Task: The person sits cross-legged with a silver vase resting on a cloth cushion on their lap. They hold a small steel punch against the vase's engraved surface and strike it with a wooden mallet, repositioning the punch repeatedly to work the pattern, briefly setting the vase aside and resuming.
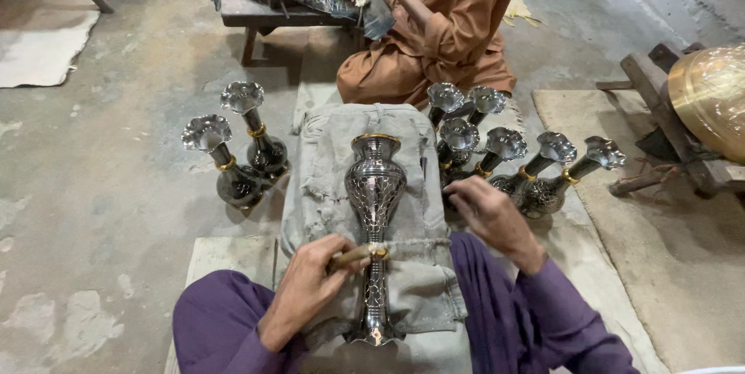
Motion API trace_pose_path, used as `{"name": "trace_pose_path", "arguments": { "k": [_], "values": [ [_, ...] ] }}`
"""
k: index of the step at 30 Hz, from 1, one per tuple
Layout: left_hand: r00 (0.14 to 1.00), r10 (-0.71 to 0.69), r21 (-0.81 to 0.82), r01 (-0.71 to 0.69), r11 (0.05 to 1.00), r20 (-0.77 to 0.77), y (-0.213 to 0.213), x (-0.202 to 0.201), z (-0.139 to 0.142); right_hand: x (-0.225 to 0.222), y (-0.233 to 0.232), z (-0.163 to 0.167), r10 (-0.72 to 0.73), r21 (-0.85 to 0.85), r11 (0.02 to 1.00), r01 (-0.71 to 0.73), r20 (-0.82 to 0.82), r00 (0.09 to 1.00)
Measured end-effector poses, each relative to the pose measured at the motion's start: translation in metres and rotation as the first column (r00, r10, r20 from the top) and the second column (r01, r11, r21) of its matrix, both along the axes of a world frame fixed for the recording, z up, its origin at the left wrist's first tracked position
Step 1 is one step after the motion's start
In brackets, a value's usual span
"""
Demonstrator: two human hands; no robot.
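lying lengthwise away from us on the grey padded cloth (326, 180), the dark engraved metal vase (375, 188) sits between our hands; our left hand (306, 285) grips a short wooden tool (353, 254) against its neck, our right hand (489, 215) rests loosely curled, empty, beside it.

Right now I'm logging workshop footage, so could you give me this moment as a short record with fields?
Setting: concrete workshop floor, person seated with legs in purple trousers
Work piece: dark engraved metal vase lying on a grey padded cloth
Left hand: holds a small stick-like tool against the vase neck
Right hand: rests by the cloth's edge, near the right-side vases
Left side: two matching vases standing
Beyond: a person in orange working at a low bench
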State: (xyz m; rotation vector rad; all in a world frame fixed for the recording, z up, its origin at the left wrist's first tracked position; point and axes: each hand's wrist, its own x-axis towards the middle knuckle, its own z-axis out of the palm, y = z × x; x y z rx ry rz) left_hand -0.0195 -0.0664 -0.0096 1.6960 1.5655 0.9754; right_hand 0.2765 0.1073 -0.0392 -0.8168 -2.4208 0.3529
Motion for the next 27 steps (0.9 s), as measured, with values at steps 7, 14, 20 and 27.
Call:
{"name": "trace_pose_path", "arguments": {
  "k": [7, 14, 20, 27],
  "values": [
    [0.812, -0.583, 0.275, 0.56, 0.782, 0.005, -0.059, 0.0, -0.042, -0.056, -0.067, 0.015, 0.525, 0.344, 0.734, -0.585, 0.257, 0.811],
    [0.728, -0.672, -0.144, 0.656, 0.741, -0.135, -0.073, 0.002, -0.123, -0.079, -0.088, 0.034, 0.463, 0.302, 0.701, -0.646, 0.497, 0.734],
    [0.699, -0.709, -0.375, 0.635, 0.675, -0.091, -0.067, -0.017, -0.104, -0.058, -0.056, 0.059, 0.559, 0.158, 0.829, -0.536, -0.236, 0.795],
    [0.962, -0.269, -0.019, 0.268, 0.963, -0.045, -0.054, -0.053, -0.045, 0.033, -0.05, 0.089, 0.107, 0.095, 0.994, -0.05, -0.843, 0.527]
  ]
}}
